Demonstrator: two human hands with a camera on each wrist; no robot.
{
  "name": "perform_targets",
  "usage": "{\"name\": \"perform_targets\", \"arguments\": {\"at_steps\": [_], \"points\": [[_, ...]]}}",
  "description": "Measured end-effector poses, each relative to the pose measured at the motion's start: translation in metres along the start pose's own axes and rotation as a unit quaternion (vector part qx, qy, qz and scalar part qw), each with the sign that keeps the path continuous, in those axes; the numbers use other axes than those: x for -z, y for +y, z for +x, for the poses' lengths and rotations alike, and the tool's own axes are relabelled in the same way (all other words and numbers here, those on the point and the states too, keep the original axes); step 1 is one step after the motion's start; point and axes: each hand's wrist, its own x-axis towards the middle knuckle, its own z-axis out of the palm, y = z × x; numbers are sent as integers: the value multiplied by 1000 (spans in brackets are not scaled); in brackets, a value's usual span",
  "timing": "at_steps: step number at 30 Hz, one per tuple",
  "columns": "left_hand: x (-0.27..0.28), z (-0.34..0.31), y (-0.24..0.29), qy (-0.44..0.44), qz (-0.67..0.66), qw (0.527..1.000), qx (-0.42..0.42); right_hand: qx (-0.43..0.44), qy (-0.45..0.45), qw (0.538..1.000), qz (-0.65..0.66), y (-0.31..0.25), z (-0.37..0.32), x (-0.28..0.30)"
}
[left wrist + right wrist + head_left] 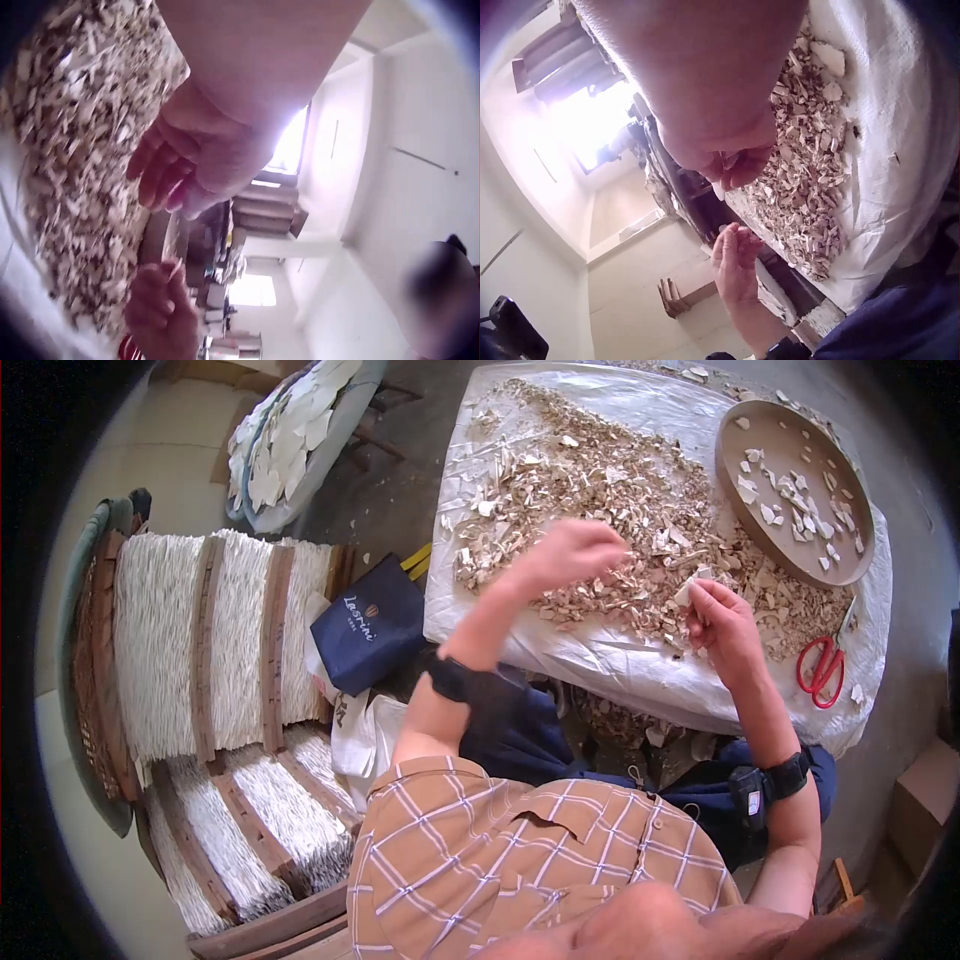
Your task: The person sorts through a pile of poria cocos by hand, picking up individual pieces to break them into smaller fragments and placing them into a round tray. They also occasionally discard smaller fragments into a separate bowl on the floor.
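Blurred in the head view, the left hand (575, 555) hangs over a pile of pale chips (600, 490) on a white sheet (590, 660). In the left wrist view, the left hand (199, 154) has bent fingers with the thumb close to them; whether a small piece lies between them cannot be told. Thumb and fingers of the right hand (725, 625) pinch a flat whitish chip (688, 592) just above the pile's near right part. The right wrist view shows the right hand (731, 157) from behind, hiding most of its grip, and the left hand (739, 266) beyond.
A round tray (800, 565) with scattered white pieces is at the back right. Red-handled scissors (822, 672) lie near the sheet's right edge. To the left stand a navy bag (370, 625), racks of stacked white sheets (160, 650) and a platter of large pale flakes (290, 450).
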Motion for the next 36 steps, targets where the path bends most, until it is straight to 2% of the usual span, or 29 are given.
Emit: {"name": "perform_targets", "arguments": {"at_steps": [2, 3, 5, 8, 9, 13, 15, 16, 18, 19, 22, 24, 26, 27, 29, 30, 32, 34, 36], "points": [[43, -2, -35, 186, 149, 971, 25, -12, -6, 999, 38, -2, 0, 3], [63, -5, -56, 270, 228, 934, 48, -10, -5, 999, 39, -2, -1, 4], [95, -13, -106, 334, 312, 885, 96, -19, 1, 998, 61, -3, -2, 6], [106, -18, -152, 303, 325, 888, 116, -33, -16, 996, 83, -10, -5, 7], [106, -17, -155, 301, 326, 892, 91, -34, -16, 996, 84, -8, -4, 9], [110, -16, -153, 286, 337, 893, 81, -32, -27, 994, 101, -9, -3, 10], [117, -18, -145, 260, 301, 886, 239, -43, -28, 994, 101, -9, -2, 9], [116, -17, -142, 259, 300, 886, 240, -40, -27, 994, 96, -7, -1, 11], [107, -16, -139, 197, 185, 933, 236, -39, -27, 995, 93, -6, -1, 10], [101, -16, -138, 179, 243, 931, 203, -44, -18, 995, 87, -7, -1, 9], [95, -10, -136, 160, 276, 927, 198, -48, -11, 996, 77, -6, -1, 9], [97, -8, -141, 183, 293, 918, 193, -45, -14, 996, 74, -5, 1, 11], [106, -6, -159, 185, 193, 944, 195, -36, -40, 996, 67, -3, 2, 14], [105, -6, -152, 184, 193, 944, 196, -37, -40, 996, 68, -3, 2, 14], [98, -8, -124, 220, -33, 949, 221, -40, -41, 995, 80, -2, 1, 16], [97, -9, -117, 215, -34, 951, 220, -39, -36, 995, 81, -4, 0, 13], [93, -2, -102, 216, -151, 954, 140, -51, 22, 996, 74, -11, -3, 5], [83, 6, -85, 224, -178, 953, 103, -39, -9, 997, 66, -9, -1, 10], [74, 12, -73, 166, -214, 960, 65, -27, -21, 996, 86, -3, 3, 14]]}}
